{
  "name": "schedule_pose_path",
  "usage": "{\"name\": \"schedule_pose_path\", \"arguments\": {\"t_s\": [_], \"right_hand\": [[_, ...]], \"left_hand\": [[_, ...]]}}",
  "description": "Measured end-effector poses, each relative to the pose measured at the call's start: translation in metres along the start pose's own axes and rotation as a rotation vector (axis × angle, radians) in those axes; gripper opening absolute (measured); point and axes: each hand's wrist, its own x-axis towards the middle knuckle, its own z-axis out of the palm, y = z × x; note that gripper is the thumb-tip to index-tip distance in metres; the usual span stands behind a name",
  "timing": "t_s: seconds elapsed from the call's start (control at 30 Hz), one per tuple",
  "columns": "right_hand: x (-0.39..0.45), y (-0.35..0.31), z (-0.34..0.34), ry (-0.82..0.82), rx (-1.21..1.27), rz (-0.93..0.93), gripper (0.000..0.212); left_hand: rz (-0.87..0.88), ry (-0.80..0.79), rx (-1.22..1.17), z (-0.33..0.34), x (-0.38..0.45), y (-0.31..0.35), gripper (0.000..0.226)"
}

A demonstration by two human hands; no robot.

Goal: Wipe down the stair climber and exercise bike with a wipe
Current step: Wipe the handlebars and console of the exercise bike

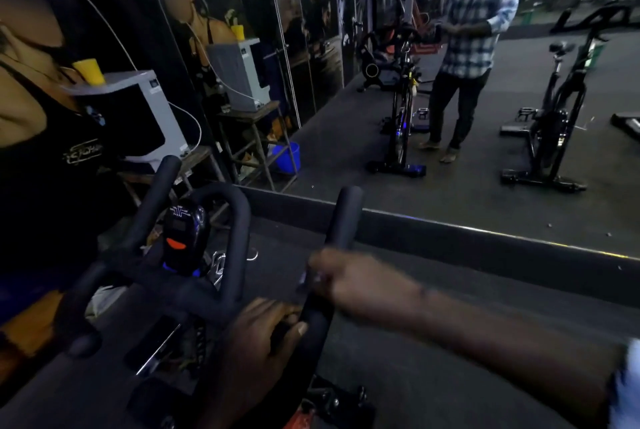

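The exercise bike's black padded handlebar [239, 220] fills the lower left, and its small console [183, 234] with an orange button sits inside the loop. My left hand [263, 331] grips the lower stretch of the right-hand bar [346, 217]. Just above it, my right hand [349, 279] is closed around the same bar and is motion-blurred. A small pale piece of the wipe [306, 278] shows at its fingertips, and the rest is hidden inside the fist.
A wall mirror [450, 168] stands straight ahead behind a low dark ledge [450, 238]. It reflects a person in a checked shirt and two bikes. To the left, a white machine [156, 116] with a yellow cup [90, 71] rests on a wooden stand, with a blue bucket [287, 156] beyond.
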Motion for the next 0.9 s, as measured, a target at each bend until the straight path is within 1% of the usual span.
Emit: {"name": "schedule_pose_path", "arguments": {"t_s": [0.03, 0.07, 0.1, 0.13, 0.17, 0.2, 0.23, 0.27, 0.3, 0.33, 0.37, 0.47, 0.57, 0.7, 0.8, 0.87, 0.9], "right_hand": [[0.011, 0.021, -0.012, 0.063, -0.094, 0.020, 0.025], [0.023, 0.048, -0.023, 0.111, -0.033, 0.133, 0.032], [0.037, 0.066, -0.039, 0.177, 0.028, 0.221, 0.034], [0.049, 0.081, -0.049, 0.212, 0.156, 0.312, 0.030], [0.052, 0.097, -0.046, 0.241, 0.225, 0.379, 0.023], [0.050, 0.107, -0.040, 0.251, 0.356, 0.423, 0.019], [0.044, 0.108, -0.034, 0.260, 0.598, 0.472, 0.017], [0.038, 0.106, -0.027, 0.252, 0.922, 0.520, 0.018], [0.032, 0.104, -0.019, 0.291, 1.221, 0.572, 0.021], [0.025, 0.104, -0.009, 0.333, 1.444, 0.618, 0.024], [0.021, 0.101, -0.001, 0.361, 1.550, 0.653, 0.028], [0.019, 0.087, 0.017, 0.460, 1.692, 0.714, 0.036], [0.010, 0.064, 0.038, 0.440, 1.804, 0.756, 0.035], [-0.029, 0.012, 0.069, 0.288, 1.853, 0.771, 0.031], [-0.055, -0.022, 0.090, 0.080, 1.914, 0.858, 0.028], [-0.060, -0.029, 0.089, -0.043, 1.888, 0.853, 0.027], [-0.058, -0.022, 0.083, -0.028, 1.855, 0.850, 0.026]], "left_hand": [[-0.017, -0.003, 0.000, -0.001, -0.002, 0.002, 0.023], [-0.024, -0.008, 0.000, -0.002, -0.002, 0.003, 0.024], [-0.025, -0.010, -0.005, -0.002, -0.003, 0.005, 0.024], [-0.030, -0.011, -0.015, -0.003, -0.004, 0.006, 0.024], [-0.037, -0.016, -0.027, -0.003, -0.004, 0.006, 0.023], [-0.043, -0.020, -0.034, -0.003, -0.003, 0.006, 0.022], [-0.048, -0.024, -0.039, -0.003, -0.003, 0.005, 0.020], [-0.048, -0.024, -0.041, -0.003, -0.003, 0.004, 0.019], [-0.049, -0.021, -0.040, -0.002, -0.003, 0.003, 0.019], [-0.052, -0.023, -0.041, -0.002, -0.003, 0.003, 0.018], [-0.059, -0.026, -0.044, -0.002, -0.004, 0.004, 0.019], [-0.082, -0.024, -0.047, -0.001, -0.003, 0.005, 0.021], [-0.085, -0.026, -0.052, -0.002, -0.003, 0.005, 0.022], [-0.096, -0.024, -0.045, -0.003, -0.003, 0.007, 0.020], [-0.091, -0.027, -0.039, -0.004, -0.002, 0.009, 0.019], [-0.103, -0.032, -0.046, -0.005, -0.002, 0.010, 0.019], [-0.105, -0.034, -0.047, -0.005, -0.002, 0.010, 0.018]]}}
